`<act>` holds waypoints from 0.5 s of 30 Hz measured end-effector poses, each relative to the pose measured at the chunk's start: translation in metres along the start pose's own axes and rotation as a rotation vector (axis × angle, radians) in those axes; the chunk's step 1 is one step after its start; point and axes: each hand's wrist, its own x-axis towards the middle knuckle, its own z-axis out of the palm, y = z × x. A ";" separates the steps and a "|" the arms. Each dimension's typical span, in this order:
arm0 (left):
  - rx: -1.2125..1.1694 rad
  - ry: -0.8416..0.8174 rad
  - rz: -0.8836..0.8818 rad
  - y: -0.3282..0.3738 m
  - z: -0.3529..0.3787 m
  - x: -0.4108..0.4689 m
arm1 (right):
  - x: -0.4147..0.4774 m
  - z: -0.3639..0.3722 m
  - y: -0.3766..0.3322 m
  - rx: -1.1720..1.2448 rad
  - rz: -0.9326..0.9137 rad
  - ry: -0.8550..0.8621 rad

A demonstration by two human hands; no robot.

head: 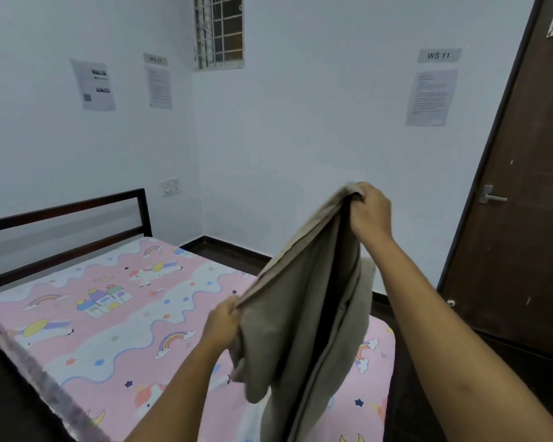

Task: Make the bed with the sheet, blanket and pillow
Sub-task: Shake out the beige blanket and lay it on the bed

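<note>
Checker: Report the state of each hand.

Operator: Left hand (pixel 224 323): fingers curled, pinching the lower left edge of the blanket (pixel 300 320). Right hand (pixel 369 212): raised higher, fingers curled round the bunched top corner of the same blanket.

Checker: Blanket position?

Operator: Beige, folded in several layers, hanging in the air between both hands, above the near right part of the bed (pixel 32 374). The layered edges face the camera, with a dark gap between two folds. The lower end runs out of view, so I cannot tell whether it touches the sheet.

Checker: Sheet condition?

Operator: The sheet (pixel 109 317), pink with unicorns and rainbows, lies flat over the bed up to the headboard (pixel 64 215). A pale grey border runs along the bed's left side.

Checker: Open room around the edges?

Operator: A strip of dark floor (pixel 237 261) runs between the far bed edge and the wall (pixel 300 138). More dark floor lies between the right bed edge and the door (pixel 524 202).
</note>
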 end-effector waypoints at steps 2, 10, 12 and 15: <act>-0.120 0.173 0.025 0.020 -0.018 0.012 | 0.005 -0.011 0.014 -0.028 0.085 0.022; -0.281 0.318 0.214 0.116 -0.047 0.057 | -0.003 -0.013 0.032 -0.237 0.107 -0.356; -0.343 0.435 0.233 0.125 -0.067 0.063 | 0.009 -0.026 0.044 -0.303 0.169 -0.264; -0.117 0.369 0.300 0.127 -0.109 0.067 | 0.023 -0.053 0.060 -0.234 0.291 -0.173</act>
